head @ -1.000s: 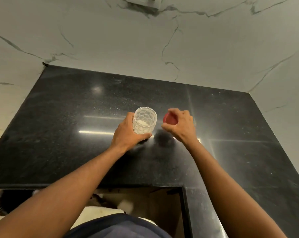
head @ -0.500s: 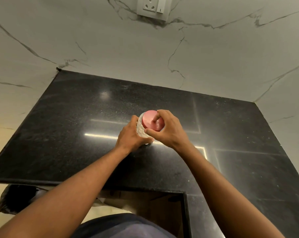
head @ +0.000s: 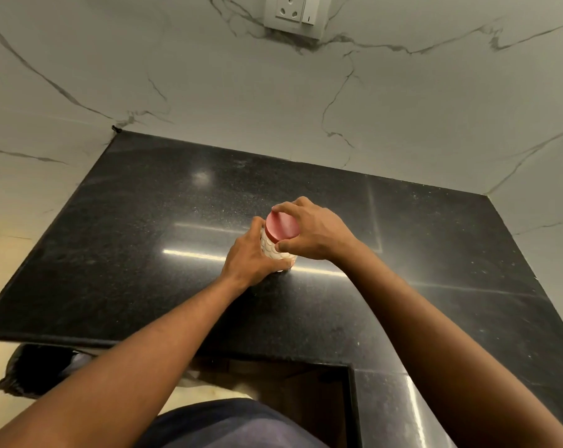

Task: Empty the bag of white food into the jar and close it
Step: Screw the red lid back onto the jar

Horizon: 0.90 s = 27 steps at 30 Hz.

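A small clear jar (head: 271, 248) with a dimpled pattern stands upright near the middle of the black granite counter (head: 144, 240). White food shows through its wall. A red round lid (head: 281, 225) sits on the jar's mouth. My left hand (head: 249, 260) wraps around the jar's body from the left. My right hand (head: 312, 232) grips the lid's rim from the right, thumb at the front and fingers at the back. No bag is in view.
Marble-patterned walls enclose the counter at the back and on both sides. A white wall socket (head: 294, 14) is high on the back wall. The counter's front edge has a cut-out at the lower right. A dark bag (head: 37, 370) lies on the floor below left.
My right hand carried the red lid from beside the jar onto its mouth and now grips it there. My left hand kept holding the jar.
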Each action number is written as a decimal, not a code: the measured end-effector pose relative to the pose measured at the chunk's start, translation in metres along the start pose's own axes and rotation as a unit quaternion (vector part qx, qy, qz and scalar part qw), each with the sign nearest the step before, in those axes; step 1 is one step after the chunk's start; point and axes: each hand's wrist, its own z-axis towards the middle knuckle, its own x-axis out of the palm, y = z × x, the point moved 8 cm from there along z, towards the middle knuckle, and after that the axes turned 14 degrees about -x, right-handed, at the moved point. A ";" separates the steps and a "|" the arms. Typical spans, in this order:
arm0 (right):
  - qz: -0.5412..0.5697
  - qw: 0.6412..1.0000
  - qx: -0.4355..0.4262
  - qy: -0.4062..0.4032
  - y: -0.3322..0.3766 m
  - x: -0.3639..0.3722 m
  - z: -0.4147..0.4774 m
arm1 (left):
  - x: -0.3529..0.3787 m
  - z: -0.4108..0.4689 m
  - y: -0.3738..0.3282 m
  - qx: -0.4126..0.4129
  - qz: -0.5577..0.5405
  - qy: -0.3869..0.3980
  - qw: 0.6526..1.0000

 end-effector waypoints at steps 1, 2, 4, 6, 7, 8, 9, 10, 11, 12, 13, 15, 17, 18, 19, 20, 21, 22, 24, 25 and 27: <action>-0.020 1.000 0.005 0.005 -0.001 -0.001 0.002 | 0.000 0.001 0.000 -0.001 0.005 -0.001 1.000; -0.045 0.999 0.013 0.009 -0.002 -0.003 0.004 | 0.001 0.001 0.001 -0.003 0.009 -0.003 1.000; -0.103 0.994 0.035 0.001 -0.004 -0.008 0.006 | 0.002 0.001 0.001 0.000 0.014 -0.005 1.000; -0.165 0.984 0.058 -0.019 -0.003 -0.015 0.010 | 0.002 0.001 0.001 0.005 0.010 -0.007 1.000; -0.186 0.980 0.065 -0.022 -0.001 -0.018 0.013 | 0.002 0.001 0.001 0.005 0.006 -0.008 1.000; -0.201 0.977 0.074 -0.018 -0.001 -0.020 0.016 | 0.001 0.002 0.001 0.004 0.003 -0.008 1.000; -0.211 0.974 0.083 -0.011 -0.002 -0.022 0.020 | 0.001 0.002 0.002 0.003 0.002 -0.007 1.000; -0.208 0.974 0.092 -0.005 -0.004 -0.024 0.021 | 0.001 0.003 0.002 0.003 0.003 -0.006 1.000; -0.200 0.975 0.101 -0.004 -0.008 -0.026 0.021 | 0.002 0.003 0.003 0.004 0.006 -0.005 1.000; -0.193 0.976 0.104 -0.007 -0.012 -0.028 0.020 | 0.002 0.004 0.003 0.006 0.008 -0.004 1.000; -0.182 0.979 0.096 -0.007 -0.015 -0.029 0.020 | 0.002 0.004 0.003 0.008 0.008 -0.004 1.000; -0.100 0.994 0.038 0.010 -0.012 -0.025 0.018 | 0.002 0.005 0.003 0.011 0.008 -0.006 1.000; 0.040 0.995 -0.038 0.086 0.002 -0.014 0.014 | 0.003 0.006 0.004 0.015 0.008 -0.012 1.000; 0.078 0.987 -0.058 0.130 0.009 -0.008 0.010 | 0.003 0.006 0.004 0.017 0.009 -0.013 1.000; 0.069 0.983 -0.070 0.156 0.013 -0.004 0.008 | 0.004 0.007 0.004 0.017 0.010 -0.012 1.000; 0.039 0.982 -0.080 0.164 0.016 -0.003 0.007 | 0.004 0.007 0.004 0.015 0.008 -0.013 1.000; 0.005 0.983 -0.089 0.162 0.019 -0.002 0.009 | 0.004 0.008 0.005 0.012 0.006 -0.013 1.000; -0.019 0.983 -0.095 0.154 0.020 -0.003 0.012 | 0.004 0.008 0.005 0.010 0.005 -0.014 1.000; -0.054 0.986 -0.087 0.134 0.020 -0.007 0.020 | 0.003 0.008 0.006 0.010 0.010 -0.020 1.000; -0.088 0.987 -0.066 0.117 0.017 -0.010 0.025 | 0.003 0.008 0.006 0.008 0.015 -0.023 1.000; -0.174 0.982 0.011 0.074 0.010 -0.016 0.032 | 0.003 0.009 0.007 0.001 0.022 -0.028 0.999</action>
